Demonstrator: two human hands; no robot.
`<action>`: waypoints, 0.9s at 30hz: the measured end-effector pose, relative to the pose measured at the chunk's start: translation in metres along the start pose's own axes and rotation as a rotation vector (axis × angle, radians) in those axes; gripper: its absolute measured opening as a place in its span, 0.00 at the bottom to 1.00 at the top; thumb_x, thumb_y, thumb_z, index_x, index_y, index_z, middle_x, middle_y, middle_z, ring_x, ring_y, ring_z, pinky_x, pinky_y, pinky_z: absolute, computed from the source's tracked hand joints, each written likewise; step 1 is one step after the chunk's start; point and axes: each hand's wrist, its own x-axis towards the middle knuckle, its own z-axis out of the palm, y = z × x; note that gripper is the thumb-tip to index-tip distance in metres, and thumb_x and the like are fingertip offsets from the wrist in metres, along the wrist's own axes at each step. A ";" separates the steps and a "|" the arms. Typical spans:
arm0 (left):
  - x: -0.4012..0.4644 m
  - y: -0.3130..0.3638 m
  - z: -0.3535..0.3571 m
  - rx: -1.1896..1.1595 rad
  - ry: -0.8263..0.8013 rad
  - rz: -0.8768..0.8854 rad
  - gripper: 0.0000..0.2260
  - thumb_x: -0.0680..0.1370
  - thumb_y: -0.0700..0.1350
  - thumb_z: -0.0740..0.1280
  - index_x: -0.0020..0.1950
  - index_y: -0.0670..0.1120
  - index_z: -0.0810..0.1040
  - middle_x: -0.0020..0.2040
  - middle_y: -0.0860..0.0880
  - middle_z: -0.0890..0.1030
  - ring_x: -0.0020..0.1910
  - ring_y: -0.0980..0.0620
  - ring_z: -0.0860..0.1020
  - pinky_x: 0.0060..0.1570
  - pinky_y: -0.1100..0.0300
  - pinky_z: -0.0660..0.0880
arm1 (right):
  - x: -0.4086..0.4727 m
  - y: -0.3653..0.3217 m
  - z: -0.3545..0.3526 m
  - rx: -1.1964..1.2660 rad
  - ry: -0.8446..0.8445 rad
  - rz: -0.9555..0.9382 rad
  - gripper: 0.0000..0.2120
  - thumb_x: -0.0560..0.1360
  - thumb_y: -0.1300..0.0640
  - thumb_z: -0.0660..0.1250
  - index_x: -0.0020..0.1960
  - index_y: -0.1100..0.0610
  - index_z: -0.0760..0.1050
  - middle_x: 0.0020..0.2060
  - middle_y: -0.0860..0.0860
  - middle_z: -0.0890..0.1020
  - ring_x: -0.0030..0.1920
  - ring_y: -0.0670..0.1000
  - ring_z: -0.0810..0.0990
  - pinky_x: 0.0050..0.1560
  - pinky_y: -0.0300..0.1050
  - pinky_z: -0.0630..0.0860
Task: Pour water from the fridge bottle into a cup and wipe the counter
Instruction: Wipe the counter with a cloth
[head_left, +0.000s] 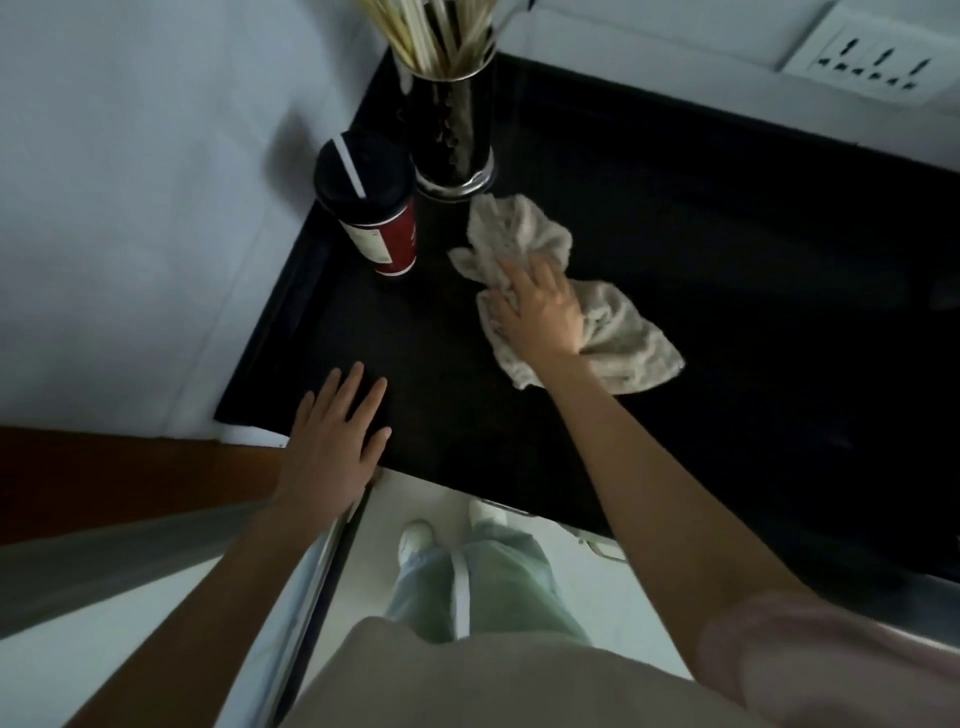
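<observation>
Pressing the crumpled beige cloth (571, 291) flat, the right hand (543, 312) spreads its fingers; the left hand (337, 431) (fingers straight) rests on the glossy black counter (727, 291) beside a white wall (130, 182).

Quick count of what's on view: one black counter (727, 270), one crumpled beige cloth (613, 332) on it, one red cup (382, 234) with a dark lid, and one shiny metal holder (452, 130) stuffed with a bunch of pale chopsticks (426, 31), too many and too bunched up to count properly. Two hands: the left hand (332, 441) and the right hand (540, 306). One wall socket plate (878, 67) up in the corner. Two white shoes (415, 535) down on the floor.
</observation>
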 end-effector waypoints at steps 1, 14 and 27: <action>-0.002 -0.005 0.000 -0.005 -0.006 -0.004 0.25 0.77 0.49 0.66 0.73 0.46 0.66 0.75 0.41 0.64 0.74 0.38 0.62 0.67 0.38 0.63 | -0.003 -0.020 0.010 0.021 0.011 -0.014 0.24 0.76 0.46 0.65 0.70 0.52 0.70 0.66 0.57 0.73 0.67 0.59 0.70 0.61 0.56 0.73; -0.006 -0.026 0.009 -0.016 -0.002 0.079 0.25 0.78 0.52 0.64 0.74 0.46 0.65 0.75 0.40 0.63 0.73 0.37 0.62 0.67 0.38 0.65 | -0.150 -0.014 -0.009 -0.046 0.167 0.156 0.22 0.76 0.41 0.60 0.66 0.50 0.75 0.62 0.55 0.78 0.63 0.57 0.75 0.58 0.54 0.76; -0.008 -0.031 0.012 -0.100 0.010 0.115 0.25 0.80 0.51 0.62 0.75 0.47 0.63 0.76 0.41 0.60 0.75 0.38 0.57 0.71 0.39 0.57 | -0.179 -0.048 0.002 -0.066 0.183 0.234 0.24 0.76 0.39 0.58 0.65 0.50 0.76 0.61 0.53 0.79 0.65 0.55 0.75 0.57 0.51 0.76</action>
